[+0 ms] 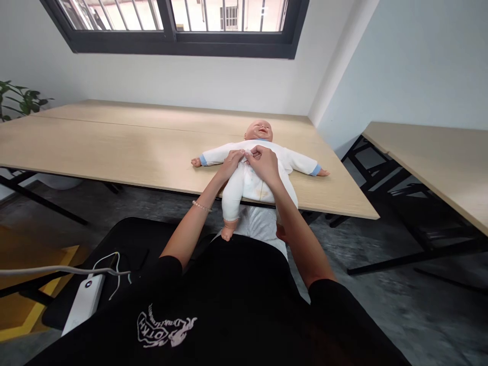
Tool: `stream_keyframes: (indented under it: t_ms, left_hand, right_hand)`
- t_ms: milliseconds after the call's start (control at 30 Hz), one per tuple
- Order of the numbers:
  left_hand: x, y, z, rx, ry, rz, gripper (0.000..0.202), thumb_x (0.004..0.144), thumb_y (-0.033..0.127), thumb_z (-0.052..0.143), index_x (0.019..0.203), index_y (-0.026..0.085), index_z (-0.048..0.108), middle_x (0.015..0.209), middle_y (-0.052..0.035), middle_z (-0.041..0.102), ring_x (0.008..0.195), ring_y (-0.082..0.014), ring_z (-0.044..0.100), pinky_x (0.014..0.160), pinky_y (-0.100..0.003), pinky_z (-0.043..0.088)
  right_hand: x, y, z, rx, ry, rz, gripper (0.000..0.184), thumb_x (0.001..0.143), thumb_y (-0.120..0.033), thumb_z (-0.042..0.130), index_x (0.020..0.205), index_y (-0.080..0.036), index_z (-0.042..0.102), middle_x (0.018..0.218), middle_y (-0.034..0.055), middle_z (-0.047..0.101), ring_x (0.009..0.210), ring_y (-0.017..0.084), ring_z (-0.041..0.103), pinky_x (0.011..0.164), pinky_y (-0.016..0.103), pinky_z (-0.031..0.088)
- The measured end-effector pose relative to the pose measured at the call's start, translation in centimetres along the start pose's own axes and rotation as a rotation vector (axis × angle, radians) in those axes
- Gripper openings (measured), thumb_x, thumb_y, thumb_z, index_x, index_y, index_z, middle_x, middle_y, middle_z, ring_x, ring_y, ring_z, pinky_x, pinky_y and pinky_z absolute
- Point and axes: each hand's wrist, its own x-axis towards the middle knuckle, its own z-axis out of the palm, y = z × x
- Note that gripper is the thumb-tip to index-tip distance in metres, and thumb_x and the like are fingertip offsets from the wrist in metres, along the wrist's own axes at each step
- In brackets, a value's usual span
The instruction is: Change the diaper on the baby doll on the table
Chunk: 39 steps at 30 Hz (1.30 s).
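Observation:
A baby doll lies on its back on the wooden table, its arms spread wide and its legs hanging over the front edge. It wears a white top with blue cuffs and collar, and white leggings. Between its legs is a white diaper with faint coloured prints. My left hand and my right hand meet at the doll's waist, fingers pinched on white fabric there. Which layer they hold is partly hidden by the fingers.
The wooden table stretches left along the wall below a barred window. A second table stands at right. On a black chair at left lies a white power bank with cables. A plant stands far left.

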Motion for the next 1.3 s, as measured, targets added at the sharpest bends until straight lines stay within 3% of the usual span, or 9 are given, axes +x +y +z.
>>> stream_keyframes:
  t_ms: [133, 300, 467, 700, 867, 1033, 1167, 1300]
  left_hand:
    - [0.0, 0.0, 0.2, -0.059, -0.016, -0.022, 0.018, 0.098, 0.029, 0.059, 0.094, 0.018, 0.072, 0.115, -0.0082, 0.07, 0.12, -0.0219, 0.061, 0.117, -0.035, 0.04]
    - [-0.4, 0.7, 0.2, -0.157, -0.158, 0.069, 0.018, 0.092, 0.032, 0.065, 0.089, 0.018, 0.076, 0.102, -0.0062, 0.074, 0.104, -0.021, 0.065, 0.105, -0.032, 0.049]
    - [-1.5, 2.0, 0.0, -0.22, -0.175, 0.031, 0.015, 0.09, 0.03, 0.07, 0.095, 0.018, 0.077, 0.106, -0.0065, 0.075, 0.104, -0.0214, 0.067, 0.097, -0.031, 0.052]
    - [-2.0, 2.3, -0.3, -0.228, -0.18, 0.049, 0.014, 0.088, 0.021, 0.066, 0.098, 0.018, 0.075, 0.106, -0.0047, 0.074, 0.105, -0.0199, 0.067, 0.101, -0.031, 0.05]
    - [-1.6, 1.6, -0.3, -0.195, -0.195, 0.075, 0.017, 0.089, 0.019, 0.062, 0.094, 0.019, 0.078, 0.109, -0.0065, 0.076, 0.113, -0.0222, 0.067, 0.11, -0.035, 0.047]
    - [-1.5, 1.8, -0.6, -0.007, -0.183, 0.104, 0.024, 0.092, 0.017, 0.057, 0.094, 0.023, 0.08, 0.118, -0.0046, 0.076, 0.125, -0.0241, 0.062, 0.123, -0.04, 0.036]
    - [-1.8, 2.1, -0.9, 0.081, -0.23, 0.119, 0.028, 0.096, 0.02, 0.054, 0.101, 0.024, 0.081, 0.124, -0.0039, 0.074, 0.132, -0.0244, 0.057, 0.128, -0.039, 0.026]
    - [-1.6, 2.4, -1.2, 0.079, -0.283, 0.132, 0.032, 0.098, 0.02, 0.049, 0.1, 0.023, 0.081, 0.125, -0.0057, 0.073, 0.132, -0.0265, 0.056, 0.127, -0.041, 0.025]
  right_hand:
    - [-0.7, 0.1, 0.2, 0.004, 0.053, -0.01, 0.015, 0.099, -0.028, 0.055, 0.09, -0.02, 0.063, 0.089, 0.0038, 0.076, 0.084, 0.02, 0.071, 0.084, 0.03, 0.051]
    - [-1.7, -0.4, 0.6, -0.226, 0.19, -0.033, 0.014, 0.098, -0.024, 0.053, 0.091, -0.02, 0.064, 0.104, 0.0107, 0.073, 0.108, 0.028, 0.063, 0.094, 0.038, 0.049]
    - [-1.6, -0.5, -0.1, -0.167, 0.112, 0.087, 0.008, 0.093, -0.024, 0.062, 0.088, -0.02, 0.065, 0.1, 0.0122, 0.074, 0.103, 0.03, 0.064, 0.09, 0.039, 0.05]
    - [-1.2, 0.0, -0.8, -0.083, 0.086, 0.114, 0.008, 0.088, -0.017, 0.063, 0.096, -0.017, 0.066, 0.097, 0.008, 0.076, 0.099, 0.027, 0.069, 0.091, 0.038, 0.049]
    - [-1.2, 0.0, -0.8, -0.114, 0.052, 0.12, 0.009, 0.094, -0.028, 0.065, 0.099, -0.02, 0.063, 0.102, 0.0116, 0.074, 0.102, 0.03, 0.066, 0.091, 0.04, 0.049]
    - [-1.3, 0.2, -0.7, -0.147, 0.053, 0.088, 0.016, 0.092, -0.021, 0.061, 0.108, -0.019, 0.061, 0.105, 0.012, 0.071, 0.101, 0.029, 0.063, 0.092, 0.04, 0.049]
    - [-1.8, 1.4, -2.3, -0.163, 0.132, -0.003, 0.035, 0.087, -0.017, 0.057, 0.122, -0.019, 0.057, 0.123, 0.0163, 0.063, 0.109, 0.029, 0.059, 0.098, 0.041, 0.05]
    - [-1.9, 4.8, -4.6, -0.056, 0.287, 0.053, 0.037, 0.085, -0.02, 0.056, 0.122, -0.017, 0.055, 0.131, 0.016, 0.057, 0.113, 0.027, 0.06, 0.104, 0.044, 0.05]
